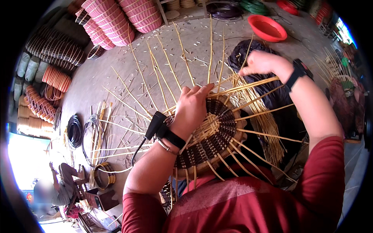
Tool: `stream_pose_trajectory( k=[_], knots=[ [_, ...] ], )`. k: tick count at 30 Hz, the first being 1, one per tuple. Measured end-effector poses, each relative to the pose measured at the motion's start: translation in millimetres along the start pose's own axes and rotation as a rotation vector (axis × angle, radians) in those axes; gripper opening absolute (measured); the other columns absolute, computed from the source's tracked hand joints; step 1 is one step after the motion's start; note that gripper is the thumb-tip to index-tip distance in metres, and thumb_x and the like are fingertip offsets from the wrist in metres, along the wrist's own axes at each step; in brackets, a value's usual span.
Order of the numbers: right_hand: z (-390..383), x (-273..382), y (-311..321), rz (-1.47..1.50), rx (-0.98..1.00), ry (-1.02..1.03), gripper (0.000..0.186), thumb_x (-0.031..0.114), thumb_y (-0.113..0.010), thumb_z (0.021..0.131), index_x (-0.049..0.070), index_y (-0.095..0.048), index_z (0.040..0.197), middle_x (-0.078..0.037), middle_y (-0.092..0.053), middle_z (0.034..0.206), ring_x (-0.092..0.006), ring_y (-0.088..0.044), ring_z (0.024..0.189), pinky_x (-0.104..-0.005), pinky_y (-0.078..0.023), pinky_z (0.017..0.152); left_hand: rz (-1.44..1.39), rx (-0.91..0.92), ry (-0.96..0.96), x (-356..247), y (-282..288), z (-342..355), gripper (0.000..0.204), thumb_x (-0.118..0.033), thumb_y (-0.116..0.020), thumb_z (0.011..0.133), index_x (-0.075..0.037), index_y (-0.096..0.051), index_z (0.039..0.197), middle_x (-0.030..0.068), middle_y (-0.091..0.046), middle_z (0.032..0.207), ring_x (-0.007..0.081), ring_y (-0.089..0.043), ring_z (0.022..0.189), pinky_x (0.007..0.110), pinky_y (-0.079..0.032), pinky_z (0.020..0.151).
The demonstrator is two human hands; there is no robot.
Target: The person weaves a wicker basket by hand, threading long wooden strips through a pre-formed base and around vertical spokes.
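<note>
An oval woven basket base, dark brown with a pale middle, lies in front of my body. Long pale wicker stakes radiate from its edge. My left hand is closed over its far edge, fingers bent around the stakes there. Off to the right, my right hand is raised, slightly blurred, with fingers pinched on a pale wicker rod. A few pale rods run from beside my left fingertips to under my right wrist. Beneath the base, part of a lighter scalloped-edged support shows.
A bundle of thin pale sticks lies by dark cloth on the right. Behind are a red basin and pink basket stacks. Wire coils lie left; short offcuts litter the floor. Another person sits at lower left.
</note>
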State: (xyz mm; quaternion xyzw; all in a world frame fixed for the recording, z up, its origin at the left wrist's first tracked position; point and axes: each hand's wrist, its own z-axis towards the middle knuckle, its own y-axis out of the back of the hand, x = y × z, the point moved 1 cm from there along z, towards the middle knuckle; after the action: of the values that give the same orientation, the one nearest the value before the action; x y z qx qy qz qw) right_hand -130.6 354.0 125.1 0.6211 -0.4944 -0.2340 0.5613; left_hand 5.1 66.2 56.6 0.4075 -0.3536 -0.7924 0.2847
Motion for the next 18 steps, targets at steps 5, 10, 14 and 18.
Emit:
stream_pose_trajectory(
  k=[5, 10, 14, 18],
  knots=[
    [78.6, 39.9, -2.5, -0.492, -0.198, 0.307, 0.058, 0.068, -0.075, 0.080, 0.010, -0.070, 0.088, -0.008, -0.068, 0.093, -0.0268, -0.057, 0.105, -0.0485, -0.033, 0.102, 0.199, 0.087, 0.026, -18.3, 3.9, -7.1, 0.048, -0.033, -0.070, 0.095, -0.003, -0.065, 0.132, 0.0150, -0.067, 0.104, 0.0365, -0.060, 0.097, 0.047, -0.053, 0.089],
    [106.5, 55.5, -34.6, -0.608, -0.208, 0.349, 0.059, 0.068, -0.075, 0.079, 0.014, -0.073, 0.103, -0.006, -0.069, 0.114, -0.0281, -0.055, 0.128, -0.0504, -0.027, 0.121, 0.252, 0.220, 0.067, -28.5, 11.2, -6.6, 0.059, -0.045, -0.066, 0.098, -0.002, -0.060, 0.137, 0.0168, -0.064, 0.111, 0.0391, -0.056, 0.106, 0.048, -0.050, 0.095],
    [84.8, 57.4, -49.2, -0.519, -0.228, 0.274, 0.052, 0.059, -0.078, 0.080, 0.011, -0.074, 0.100, -0.010, -0.069, 0.114, -0.0306, -0.061, 0.121, -0.0481, -0.040, 0.110, 0.256, 0.222, 0.049, -24.6, 11.4, -7.6, 0.055, -0.045, -0.066, 0.098, -0.003, -0.064, 0.133, 0.0153, -0.063, 0.110, 0.0388, -0.056, 0.106, 0.048, -0.050, 0.095],
    [40.7, 51.1, -39.5, -0.242, -0.137, 0.113, 0.044, 0.050, -0.079, 0.083, 0.006, -0.075, 0.083, -0.016, -0.073, 0.088, -0.0362, -0.071, 0.091, -0.0474, -0.055, 0.084, 0.208, 0.215, 0.046, -27.3, 11.9, -5.7, 0.048, -0.042, -0.068, 0.097, -0.007, -0.067, 0.129, 0.0146, -0.063, 0.108, 0.0383, -0.056, 0.105, 0.048, -0.051, 0.094]
  ],
)
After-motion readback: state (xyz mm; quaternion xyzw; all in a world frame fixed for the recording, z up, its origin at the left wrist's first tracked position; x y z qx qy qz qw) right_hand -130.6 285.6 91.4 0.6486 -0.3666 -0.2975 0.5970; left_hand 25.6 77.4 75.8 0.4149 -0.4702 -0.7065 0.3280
